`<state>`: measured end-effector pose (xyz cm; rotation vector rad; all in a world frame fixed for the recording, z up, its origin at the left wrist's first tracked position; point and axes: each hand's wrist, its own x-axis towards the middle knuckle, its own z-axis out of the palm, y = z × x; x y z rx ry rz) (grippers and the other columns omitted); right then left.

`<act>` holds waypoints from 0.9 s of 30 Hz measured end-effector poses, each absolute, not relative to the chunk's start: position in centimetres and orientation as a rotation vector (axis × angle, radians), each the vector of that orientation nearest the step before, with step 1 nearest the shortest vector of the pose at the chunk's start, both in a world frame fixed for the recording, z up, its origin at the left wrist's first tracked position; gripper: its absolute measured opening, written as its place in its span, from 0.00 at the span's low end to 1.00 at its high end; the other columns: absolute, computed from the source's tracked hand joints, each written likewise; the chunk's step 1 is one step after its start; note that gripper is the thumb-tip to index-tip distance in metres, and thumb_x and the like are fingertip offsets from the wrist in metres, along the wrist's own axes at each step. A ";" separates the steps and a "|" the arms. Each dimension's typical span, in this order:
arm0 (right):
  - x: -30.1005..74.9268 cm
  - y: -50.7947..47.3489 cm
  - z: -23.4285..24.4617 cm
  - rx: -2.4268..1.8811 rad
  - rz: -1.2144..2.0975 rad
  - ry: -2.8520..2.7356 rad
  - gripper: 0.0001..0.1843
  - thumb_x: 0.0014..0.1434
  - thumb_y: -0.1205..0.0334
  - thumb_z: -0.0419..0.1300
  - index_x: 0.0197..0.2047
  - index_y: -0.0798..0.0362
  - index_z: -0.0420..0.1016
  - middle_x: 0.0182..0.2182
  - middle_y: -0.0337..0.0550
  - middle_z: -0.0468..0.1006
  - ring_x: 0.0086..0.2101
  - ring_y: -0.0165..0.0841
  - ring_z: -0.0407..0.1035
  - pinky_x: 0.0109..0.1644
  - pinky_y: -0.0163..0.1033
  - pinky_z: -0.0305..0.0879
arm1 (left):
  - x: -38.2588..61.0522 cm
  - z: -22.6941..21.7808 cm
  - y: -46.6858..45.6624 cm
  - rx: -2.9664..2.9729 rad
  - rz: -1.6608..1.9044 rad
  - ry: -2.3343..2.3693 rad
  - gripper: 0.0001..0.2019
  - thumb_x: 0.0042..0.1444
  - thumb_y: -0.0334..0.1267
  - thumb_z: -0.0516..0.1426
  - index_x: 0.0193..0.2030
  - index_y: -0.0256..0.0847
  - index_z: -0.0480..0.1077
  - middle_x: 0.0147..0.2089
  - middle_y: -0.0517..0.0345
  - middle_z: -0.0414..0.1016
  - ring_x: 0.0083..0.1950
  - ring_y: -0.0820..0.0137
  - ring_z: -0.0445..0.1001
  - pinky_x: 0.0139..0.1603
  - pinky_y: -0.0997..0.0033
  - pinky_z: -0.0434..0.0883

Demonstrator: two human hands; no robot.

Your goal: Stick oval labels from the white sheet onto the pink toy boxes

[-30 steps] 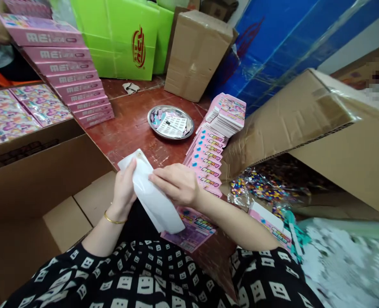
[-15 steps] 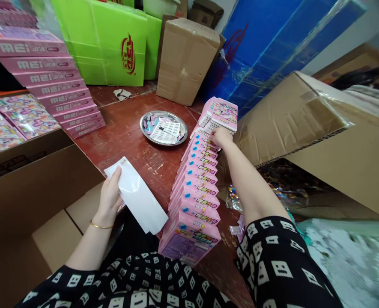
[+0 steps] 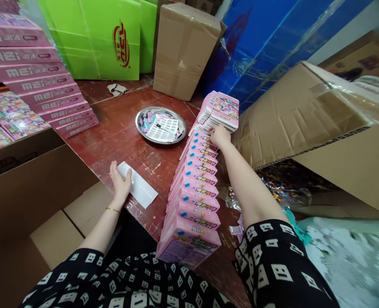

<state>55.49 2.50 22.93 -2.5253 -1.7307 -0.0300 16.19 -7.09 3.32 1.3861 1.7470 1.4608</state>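
Bare red tabletop (image 3: pixel 121 128) at frame centre lies open between the pink box stack (image 3: pixel 41 81) upper left, steel dish (image 3: pixel 160 124) and fanned pink packs (image 3: pixel 195 188).

A worn red-brown wooden table (image 3: pixel 121 132) carries everything. Near its front edge a flat white glossy pouch (image 3: pixel 141 191) lies slantwise on the scuffed surface. Just right of it, a long overlapping row of pink printed cardboard packets (image 3: pixel 195 188) runs from the front edge towards the back, ending at a fanned stack of pink printed cards (image 3: pixel 223 112). A round shiny metal dish (image 3: pixel 160 142) with paper slips in it sits near the middle. A stepped stack of flat pink boxes (image 3: pixel 48 92) lettered MEI stands at the left. At the back stand a bright green cardboard box (image 3: pixel 96 38) and a taped brown cardboard carton (image 3: pixel 183 47), with a small crumpled whitish rag (image 3: pixel 116 89) lying before them.
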 end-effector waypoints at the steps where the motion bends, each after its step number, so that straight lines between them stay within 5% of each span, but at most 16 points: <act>1: 55.7 2.5 23.1 -2.501 -0.042 -1.719 0.15 0.65 0.62 0.55 0.52 0.52 0.77 0.56 0.54 0.72 0.52 0.47 0.71 0.55 0.48 0.67 | 16.8 3.4 -7.2 1.470 1.441 1.723 0.36 0.59 0.45 0.61 0.70 0.36 0.55 0.75 0.34 0.50 0.78 0.52 0.45 0.78 0.47 0.41; 7: 56.6 2.7 23.3 -2.467 0.041 -1.833 0.08 0.61 0.67 0.57 0.42 0.53 0.77 0.52 0.53 0.75 0.51 0.45 0.72 0.54 0.47 0.69 | 21.7 4.6 -9.4 1.817 1.338 1.531 0.26 0.65 0.44 0.56 0.68 0.43 0.58 0.76 0.39 0.52 0.79 0.53 0.43 0.77 0.39 0.36; 18: 56.5 3.1 22.4 -2.488 0.042 -1.872 0.09 0.60 0.66 0.60 0.44 0.54 0.78 0.52 0.53 0.78 0.50 0.44 0.72 0.53 0.46 0.69 | 24.0 3.2 -11.5 1.910 1.240 1.390 0.23 0.65 0.43 0.56 0.65 0.42 0.62 0.71 0.37 0.61 0.74 0.51 0.58 0.73 0.36 0.51; 22: 56.1 2.5 22.4 -2.480 -0.060 -1.875 0.11 0.60 0.67 0.61 0.46 0.53 0.79 0.52 0.53 0.79 0.52 0.47 0.73 0.54 0.48 0.69 | 24.8 3.6 -11.0 1.899 1.214 1.321 0.23 0.65 0.42 0.56 0.65 0.42 0.62 0.70 0.39 0.63 0.73 0.52 0.59 0.74 0.33 0.49; 27: 55.1 1.3 22.3 -2.497 -0.238 -1.924 0.15 0.66 0.66 0.54 0.51 0.59 0.76 0.50 0.63 0.78 0.51 0.52 0.74 0.52 0.51 0.69 | 27.7 5.6 -8.8 1.821 1.232 1.107 0.18 0.67 0.44 0.53 0.60 0.42 0.66 0.66 0.42 0.68 0.69 0.58 0.66 0.73 0.45 0.59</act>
